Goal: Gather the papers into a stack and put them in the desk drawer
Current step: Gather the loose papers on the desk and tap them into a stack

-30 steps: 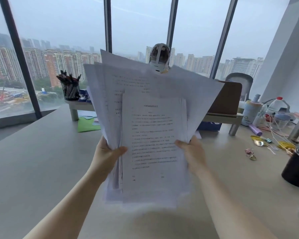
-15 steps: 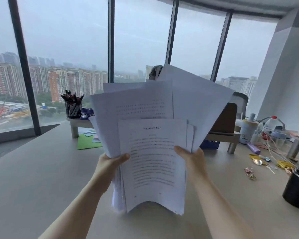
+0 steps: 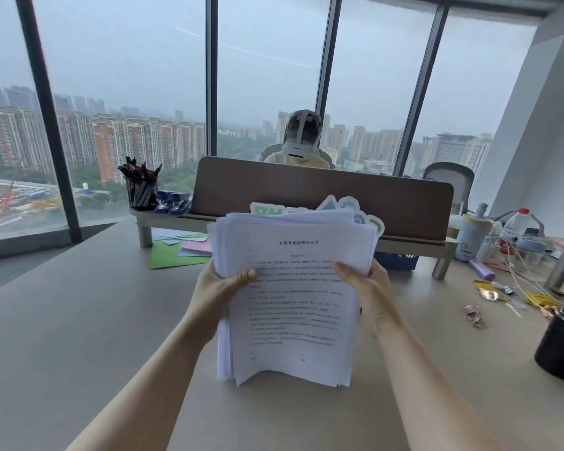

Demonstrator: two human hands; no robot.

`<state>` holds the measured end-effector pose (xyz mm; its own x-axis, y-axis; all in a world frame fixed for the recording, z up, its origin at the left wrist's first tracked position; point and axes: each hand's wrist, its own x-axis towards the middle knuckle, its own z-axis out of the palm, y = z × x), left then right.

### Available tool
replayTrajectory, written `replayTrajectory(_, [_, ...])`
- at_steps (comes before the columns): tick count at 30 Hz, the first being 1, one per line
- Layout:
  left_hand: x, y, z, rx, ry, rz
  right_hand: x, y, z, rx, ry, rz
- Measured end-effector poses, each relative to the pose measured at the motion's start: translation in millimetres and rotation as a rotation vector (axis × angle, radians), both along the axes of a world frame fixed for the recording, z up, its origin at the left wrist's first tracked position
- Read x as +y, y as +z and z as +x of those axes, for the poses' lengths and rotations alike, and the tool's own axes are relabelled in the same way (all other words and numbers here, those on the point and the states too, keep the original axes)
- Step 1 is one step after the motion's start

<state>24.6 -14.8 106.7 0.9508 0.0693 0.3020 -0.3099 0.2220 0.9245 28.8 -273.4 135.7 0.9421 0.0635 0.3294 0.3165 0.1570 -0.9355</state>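
- White printed sheets, the stack of papers (image 3: 293, 301), stand upright on the pale grey desk (image 3: 79, 336), bottom edge resting on its surface just in front of the person.
- The left hand (image 3: 215, 291) clamps the stack's left edge, thumb across the front page, fingers (image 3: 246, 276) wrapped tight on the paper.
- The right hand (image 3: 368, 288) mirrors it on the right edge, fingers closed on the sheets too.
- Top edges look ragged, several sheets poking up unevenly; the left side fans out a little.
- The step in hand looks like squaring up: best to loosen the grip slightly, tap the bottom edge on the desk, then turn and tap a long side.
- A colourful cut-out card (image 3: 355, 209) peeks up behind the stack; whether it is in the bundle, I cannot tell.
- No drawer in view yet, so that part remains.
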Motion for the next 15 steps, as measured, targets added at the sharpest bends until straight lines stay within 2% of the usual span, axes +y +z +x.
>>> replayTrajectory(5, [-12.1,-17.9,-10.7,0.071,-0.109,0.084,7.9,-22.7,-6.9,0.057,0.031,-0.034])
replayTrajectory(9, [-12.8,-16.5,-11.5,0.057,0.025,0.004,7.8,-27.5,-7.6,0.077,-0.048,0.071])
replayTrajectory(11, [-10.6,-9.8,-12.4,0.028,0.06,0.015,8.0,-24.2,-8.5,0.007,-0.059,0.034])
replayTrajectory(15, [-11.6,1.9,-12.5,-0.041,0.088,-0.008,10.6,-1.0,-13.5,-0.282,-0.217,0.04])
